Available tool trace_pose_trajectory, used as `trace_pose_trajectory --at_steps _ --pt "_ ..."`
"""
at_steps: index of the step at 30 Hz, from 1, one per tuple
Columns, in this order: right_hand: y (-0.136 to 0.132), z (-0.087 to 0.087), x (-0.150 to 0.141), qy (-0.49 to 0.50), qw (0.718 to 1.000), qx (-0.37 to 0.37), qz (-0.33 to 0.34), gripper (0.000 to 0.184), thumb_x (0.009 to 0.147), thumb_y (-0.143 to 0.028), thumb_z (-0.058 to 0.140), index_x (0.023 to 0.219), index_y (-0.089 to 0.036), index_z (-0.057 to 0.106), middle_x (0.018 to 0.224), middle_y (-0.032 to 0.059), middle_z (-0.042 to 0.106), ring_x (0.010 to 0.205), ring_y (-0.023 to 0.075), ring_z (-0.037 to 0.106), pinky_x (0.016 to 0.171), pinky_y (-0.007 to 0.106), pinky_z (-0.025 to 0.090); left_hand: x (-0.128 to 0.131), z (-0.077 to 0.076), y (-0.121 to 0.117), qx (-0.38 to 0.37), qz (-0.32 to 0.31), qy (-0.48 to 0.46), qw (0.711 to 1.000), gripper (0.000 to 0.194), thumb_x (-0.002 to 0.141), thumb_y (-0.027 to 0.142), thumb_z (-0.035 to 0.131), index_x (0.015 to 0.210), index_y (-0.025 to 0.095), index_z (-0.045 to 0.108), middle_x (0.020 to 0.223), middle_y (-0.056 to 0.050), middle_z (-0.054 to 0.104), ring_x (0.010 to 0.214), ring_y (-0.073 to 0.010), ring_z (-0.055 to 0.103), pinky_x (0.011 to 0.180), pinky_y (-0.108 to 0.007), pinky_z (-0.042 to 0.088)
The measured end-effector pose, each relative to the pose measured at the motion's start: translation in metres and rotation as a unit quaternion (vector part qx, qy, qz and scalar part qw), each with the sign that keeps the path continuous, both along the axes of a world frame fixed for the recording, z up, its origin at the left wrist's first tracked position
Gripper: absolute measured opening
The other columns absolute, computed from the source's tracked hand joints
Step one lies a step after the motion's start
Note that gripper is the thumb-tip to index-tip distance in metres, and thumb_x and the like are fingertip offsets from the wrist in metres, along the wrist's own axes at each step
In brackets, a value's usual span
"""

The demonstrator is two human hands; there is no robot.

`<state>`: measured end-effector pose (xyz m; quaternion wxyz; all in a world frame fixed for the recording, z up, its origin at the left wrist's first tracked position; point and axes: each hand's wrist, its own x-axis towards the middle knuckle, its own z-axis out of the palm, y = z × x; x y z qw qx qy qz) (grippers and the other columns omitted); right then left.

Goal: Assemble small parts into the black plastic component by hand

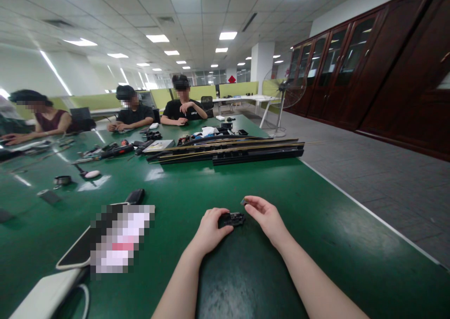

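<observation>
Head camera view: the left hand (211, 227), thumb and fingers partly closed, grips the left end of a small black plastic part (235, 219), its long axis crosswise, on or just above the glossy green counter (183, 192). The right hand (270, 219) pinches a tiny grey-green piece (243, 201) near the part's free right end.

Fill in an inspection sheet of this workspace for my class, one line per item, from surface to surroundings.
Surface: green table, glossy, with light reflections
Things in hand: small black part; tiny piece, too small to identify
Clutter: black rails and thin rods beyond the hands; dark flat pad at left
Hands: left grips the black part; right pinches the tiny piece
Cables: white cable, lower left
Surroundings: seated people, standing fan, wooden cabinets
</observation>
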<state>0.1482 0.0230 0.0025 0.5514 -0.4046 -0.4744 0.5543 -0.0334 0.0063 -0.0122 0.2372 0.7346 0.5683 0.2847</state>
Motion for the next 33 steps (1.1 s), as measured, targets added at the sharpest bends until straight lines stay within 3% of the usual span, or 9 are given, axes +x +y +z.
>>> trace_pose_trajectory --at_steps 6,13,21,28,33 --pt "-0.001 -0.007 0.0 -0.099 0.993 0.051 0.027 0.026 0.066 -0.033 0.067 0.09 -0.022 0.067 0.088 0.004 0.068 0.082 0.0192 0.061 0.079 0.035 0.046 -0.001 -0.001 0.0 0.004 -0.001 -0.002 1.0 0.039 0.065 0.024 0.065 0.103 0.021 0.057 0.102 -0.005 0.06 0.098 -0.0217 0.05 0.087 -0.034 0.038" --pt "-0.004 -0.008 -0.001 -0.22 0.97 0.106 0.017 0.023 0.069 -0.028 0.063 0.091 -0.027 0.067 0.093 0.0023 0.068 0.092 0.0214 0.058 0.087 0.039 0.039 -0.001 -0.003 0.001 0.005 0.0 0.0 1.0 0.038 0.065 0.024 0.065 0.102 0.02 0.057 0.1 -0.005 0.06 0.096 -0.0214 0.05 0.085 -0.034 0.039" --pt "-0.004 -0.015 -0.003 -0.378 0.904 0.187 0.07 0.022 0.065 -0.017 0.065 0.083 -0.03 0.068 0.099 0.003 0.064 0.096 0.0238 0.054 0.088 0.041 0.036 0.0 -0.002 0.001 0.008 0.005 -0.01 1.0 0.037 0.065 0.022 0.063 0.102 0.02 0.057 0.099 -0.005 0.061 0.096 -0.0211 0.051 0.086 -0.034 0.04" --pt "-0.002 -0.017 0.0 -0.37 0.909 0.176 0.075 0.025 0.065 -0.016 0.064 0.086 -0.028 0.068 0.101 0.0036 0.064 0.096 0.0237 0.056 0.089 0.041 0.038 0.0 -0.002 0.0 0.009 0.007 -0.009 1.0 0.037 0.065 0.023 0.063 0.102 0.021 0.058 0.1 -0.005 0.061 0.096 -0.0214 0.052 0.086 -0.034 0.04" --pt "-0.003 -0.014 0.002 -0.327 0.931 0.142 0.078 0.04 0.063 -0.014 0.063 0.1 -0.028 0.063 0.103 0.003 0.064 0.098 0.0232 0.056 0.09 0.04 0.039 0.0 -0.002 0.0 0.008 0.002 -0.009 1.0 0.038 0.067 0.023 0.062 0.104 0.02 0.057 0.102 -0.006 0.06 0.098 -0.0217 0.05 0.087 -0.035 0.039"
